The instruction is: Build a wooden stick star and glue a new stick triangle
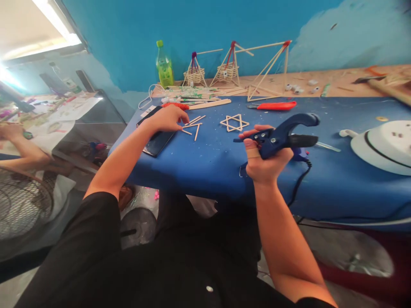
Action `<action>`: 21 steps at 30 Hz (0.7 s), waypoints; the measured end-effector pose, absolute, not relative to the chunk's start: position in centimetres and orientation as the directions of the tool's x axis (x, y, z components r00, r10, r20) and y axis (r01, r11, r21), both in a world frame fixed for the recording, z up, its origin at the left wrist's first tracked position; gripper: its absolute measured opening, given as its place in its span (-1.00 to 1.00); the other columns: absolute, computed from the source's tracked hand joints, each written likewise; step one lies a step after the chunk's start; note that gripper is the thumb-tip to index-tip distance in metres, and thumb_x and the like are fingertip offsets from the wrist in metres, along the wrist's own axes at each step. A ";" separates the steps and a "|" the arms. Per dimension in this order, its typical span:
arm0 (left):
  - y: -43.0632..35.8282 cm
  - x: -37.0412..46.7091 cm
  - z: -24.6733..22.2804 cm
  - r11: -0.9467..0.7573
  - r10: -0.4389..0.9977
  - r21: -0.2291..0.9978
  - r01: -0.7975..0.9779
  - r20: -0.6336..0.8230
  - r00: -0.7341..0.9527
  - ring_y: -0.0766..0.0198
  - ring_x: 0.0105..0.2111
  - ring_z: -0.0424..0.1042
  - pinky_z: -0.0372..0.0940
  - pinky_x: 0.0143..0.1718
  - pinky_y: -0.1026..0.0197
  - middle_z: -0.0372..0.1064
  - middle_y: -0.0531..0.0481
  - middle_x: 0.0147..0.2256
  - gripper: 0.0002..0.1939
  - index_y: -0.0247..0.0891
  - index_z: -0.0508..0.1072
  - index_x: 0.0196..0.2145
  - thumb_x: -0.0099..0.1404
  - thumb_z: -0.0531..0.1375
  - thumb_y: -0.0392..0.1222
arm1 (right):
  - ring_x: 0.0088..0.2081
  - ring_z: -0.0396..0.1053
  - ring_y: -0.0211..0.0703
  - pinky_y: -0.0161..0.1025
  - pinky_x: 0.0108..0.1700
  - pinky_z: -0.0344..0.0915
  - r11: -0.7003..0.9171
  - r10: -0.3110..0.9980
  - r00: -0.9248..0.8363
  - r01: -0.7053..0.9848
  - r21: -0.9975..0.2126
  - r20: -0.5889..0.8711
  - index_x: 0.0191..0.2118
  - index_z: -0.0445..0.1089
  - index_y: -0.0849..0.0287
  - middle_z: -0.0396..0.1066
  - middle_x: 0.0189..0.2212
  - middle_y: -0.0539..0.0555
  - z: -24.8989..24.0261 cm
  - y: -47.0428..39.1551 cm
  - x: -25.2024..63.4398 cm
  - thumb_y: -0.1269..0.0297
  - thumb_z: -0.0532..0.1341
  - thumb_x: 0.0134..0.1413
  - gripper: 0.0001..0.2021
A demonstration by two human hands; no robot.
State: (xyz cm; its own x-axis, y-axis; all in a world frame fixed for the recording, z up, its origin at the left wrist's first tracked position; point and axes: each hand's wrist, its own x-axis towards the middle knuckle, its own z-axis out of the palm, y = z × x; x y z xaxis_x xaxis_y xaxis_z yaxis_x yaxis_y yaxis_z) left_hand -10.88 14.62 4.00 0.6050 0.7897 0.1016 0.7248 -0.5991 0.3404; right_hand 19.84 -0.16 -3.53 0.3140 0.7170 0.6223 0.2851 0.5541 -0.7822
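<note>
My right hand (pixel 268 164) is wrapped around a dark blue pipe cutter (pixel 279 134) with a curved jaw, raised above the blue tabletop (pixel 199 167). A bandage circles one of its digits. Over at the left, my left hand (pixel 170 117) reaches down beside several short wooden sticks (pixel 196 128), thumb and index finger apart. Between the hands lies a six-pointed star (pixel 234 122) made of sticks. A dark phone (pixel 159 143) rests under my left wrist. Behind the cutter, a blue glue gun (pixel 300 154) with a cord is partly hidden.
Stick pyramids (pixel 194 75) and a larger stick frame (pixel 268 70) stand along the wall. Nearby are a green bottle (pixel 165 68), a red utility knife (pixel 276 105), long sticks (pixel 208 105) and a white round device (pixel 385 147). Another person's arm (pixel 24 147) shows at left, above a fan (pixel 24 203).
</note>
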 end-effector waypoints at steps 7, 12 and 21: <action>21.3 -7.4 2.7 -0.534 0.844 0.229 0.814 0.204 0.497 0.11 -0.19 0.58 0.40 0.00 0.09 0.68 -0.13 -0.21 -0.64 -0.27 0.77 -0.10 0.17 0.28 -0.30 | -0.01 0.63 0.07 0.10 0.03 0.62 0.544 0.758 0.244 0.276 -0.793 0.605 0.05 0.34 0.04 0.55 -0.06 0.19 -4.1 0.0 20.3 0.02 0.30 0.36 -0.70; 26.9 -4.4 1.0 -0.517 0.848 0.106 0.849 0.198 0.492 0.01 -0.10 0.54 0.38 0.08 0.03 0.66 -0.19 -0.20 -0.60 -0.31 0.75 -0.10 0.09 0.29 -0.32 | 0.12 0.58 0.08 0.16 0.20 0.55 0.513 0.776 0.155 0.407 -0.756 0.611 0.26 0.30 0.05 0.49 0.07 0.25 -5.0 -0.2 20.7 0.07 0.19 0.44 -0.61; 30.6 -2.6 0.0 -0.454 0.885 -0.022 0.891 0.104 0.453 0.09 -0.26 0.48 0.39 -0.02 0.06 0.45 -0.04 -0.50 -0.78 -0.24 0.69 -0.42 -0.10 0.35 -0.39 | 0.17 0.55 0.13 0.20 0.24 0.51 0.441 0.797 0.141 0.529 -0.725 0.588 0.40 0.28 -0.01 0.51 0.10 0.23 -5.4 -0.6 20.7 0.20 0.14 0.45 -0.52</action>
